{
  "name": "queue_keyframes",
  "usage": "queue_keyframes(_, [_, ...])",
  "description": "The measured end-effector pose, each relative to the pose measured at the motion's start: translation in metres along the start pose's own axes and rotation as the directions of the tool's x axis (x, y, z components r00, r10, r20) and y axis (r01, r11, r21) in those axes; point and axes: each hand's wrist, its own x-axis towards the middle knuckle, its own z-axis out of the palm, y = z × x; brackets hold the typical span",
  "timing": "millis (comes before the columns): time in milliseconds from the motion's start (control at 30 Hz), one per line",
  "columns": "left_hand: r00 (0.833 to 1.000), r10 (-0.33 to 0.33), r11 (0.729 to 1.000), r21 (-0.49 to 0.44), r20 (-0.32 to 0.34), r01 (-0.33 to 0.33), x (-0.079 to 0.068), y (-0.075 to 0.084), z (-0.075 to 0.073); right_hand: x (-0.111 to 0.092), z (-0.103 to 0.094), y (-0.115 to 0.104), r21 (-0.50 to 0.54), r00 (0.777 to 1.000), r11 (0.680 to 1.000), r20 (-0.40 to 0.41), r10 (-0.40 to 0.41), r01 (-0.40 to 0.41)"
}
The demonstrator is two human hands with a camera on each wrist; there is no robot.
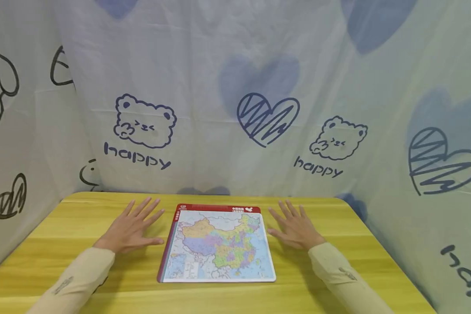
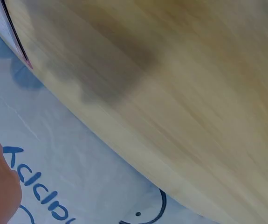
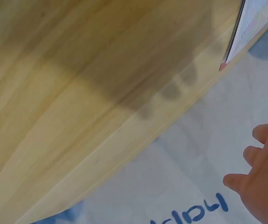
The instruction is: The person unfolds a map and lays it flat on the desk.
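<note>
A flat map board (image 1: 220,244) of China, with a red top strip and coloured regions, lies on the wooden table (image 1: 121,288). To its left my left hand (image 1: 131,229) is spread with straight fingers, thumb toward the board's left edge. My right hand (image 1: 296,226) is spread in the same way off the board's right side. Neither hand holds anything. The left wrist view catches part of the left hand (image 2: 1,182) and a corner of the board (image 2: 15,37). In the right wrist view are the right hand's fingers (image 3: 238,182) and the board's other corner (image 3: 250,30).
Pale curtains (image 1: 204,144) printed with hearts, bears and the word "happy" hang behind the table and along both sides. The table's far corners are rounded. Both forearms wear light sleeves (image 1: 76,277). Hand shadows fall on the wood.
</note>
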Motion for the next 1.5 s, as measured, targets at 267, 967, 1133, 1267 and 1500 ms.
queue_keyframes(267, [0.983,-0.026,0.977,-0.202,0.184,0.064,0.023,0.028,0.004,0.004,0.003,-0.029,0.007,0.994,1.0,0.111,-0.024,0.023])
queue_keyframes(967, [0.878,-0.048,0.943,-0.268,0.477,0.198,0.077,0.063,0.021,-0.009,0.007,-0.108,0.09,0.926,0.994,0.367,-0.089,0.06])
queue_keyframes(1133, [0.841,-0.087,0.933,-0.252,0.535,0.257,0.073,0.059,0.023,-0.011,0.005,-0.112,0.1,0.922,0.994,0.378,-0.086,0.052])
queue_keyframes(1267, [0.834,-0.095,0.929,-0.252,0.543,0.27,0.065,0.053,0.023,-0.009,0.008,-0.106,0.128,0.919,0.99,0.38,-0.105,0.06])
queue_keyframes(1500, [0.832,-0.076,0.935,-0.25,0.549,0.251,0.047,0.043,0.026,0.006,0.006,-0.099,0.146,0.874,0.986,0.487,-0.004,-0.076])
